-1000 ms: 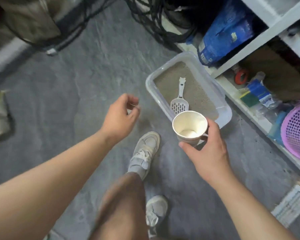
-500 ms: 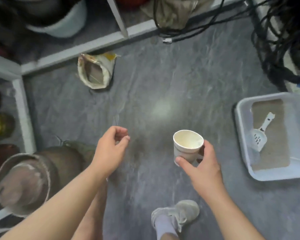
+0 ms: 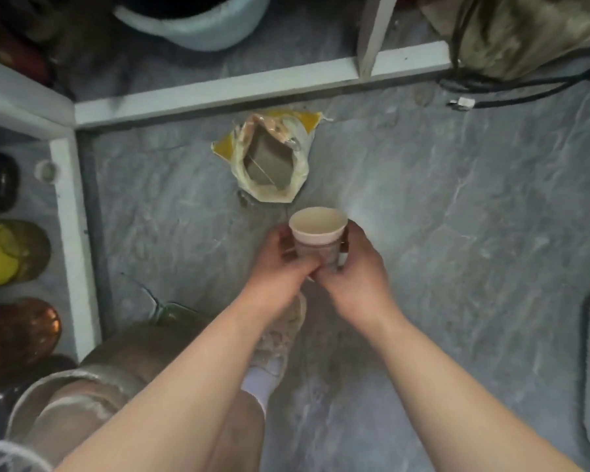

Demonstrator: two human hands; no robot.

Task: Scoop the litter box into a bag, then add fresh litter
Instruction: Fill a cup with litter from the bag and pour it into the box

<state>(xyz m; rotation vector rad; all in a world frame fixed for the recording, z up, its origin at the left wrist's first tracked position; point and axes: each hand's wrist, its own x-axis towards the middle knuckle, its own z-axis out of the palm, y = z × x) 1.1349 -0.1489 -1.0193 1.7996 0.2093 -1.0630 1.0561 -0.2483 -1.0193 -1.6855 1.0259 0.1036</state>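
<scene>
I see both hands on paper cup [image 3: 317, 233]: left hand [image 3: 280, 267], right hand [image 3: 355, 270] fingers curled round it (upright), near open litter bag [image 3: 269, 158].

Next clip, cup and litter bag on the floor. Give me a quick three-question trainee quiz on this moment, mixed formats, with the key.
1. True or false: the paper cup is held by one hand only.
2. Multiple choice: the open litter bag on the floor lies
A. beyond the cup, near the white shelf frame
B. inside the cup
C. under the person's shoe
3. Fill in: the cup's mouth faces ____, and no litter shows inside it.

Key
1. False: the left hand and the right hand both have a grip on its lower part.
2. A
3. up
</scene>
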